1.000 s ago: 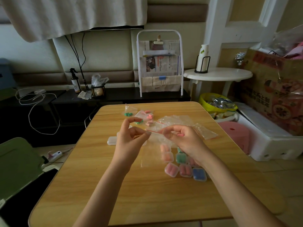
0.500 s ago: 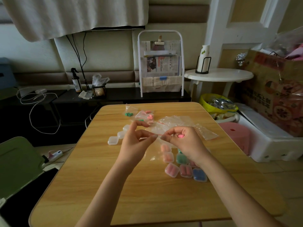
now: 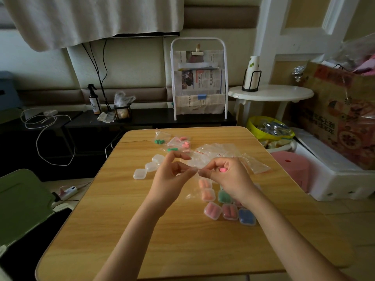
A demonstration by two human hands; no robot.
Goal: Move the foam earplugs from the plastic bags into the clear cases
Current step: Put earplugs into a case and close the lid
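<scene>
My left hand (image 3: 173, 177) pinches the top edge of a small clear plastic bag (image 3: 192, 191) that hangs over the table. My right hand (image 3: 227, 177) pinches the same bag's other edge and holds a pink foam earplug (image 3: 222, 169) in its curled fingers. Three empty clear cases (image 3: 151, 166) lie left of my hands. Several filled cases (image 3: 229, 211) with orange, green, pink and blue earplugs sit below my right hand. Bags with green earplugs (image 3: 159, 141) and pink earplugs (image 3: 183, 142) lie at the table's far side.
Several empty bags (image 3: 219, 153) are piled behind my hands on the wooden table (image 3: 182, 240). A pink stool (image 3: 292, 169) and a white foam box (image 3: 334, 179) stand to the right, a green chair (image 3: 22, 201) to the left.
My hands lowered slightly and came closer together at the bag's top. A pink earplug now shows in my right hand's fingers.
</scene>
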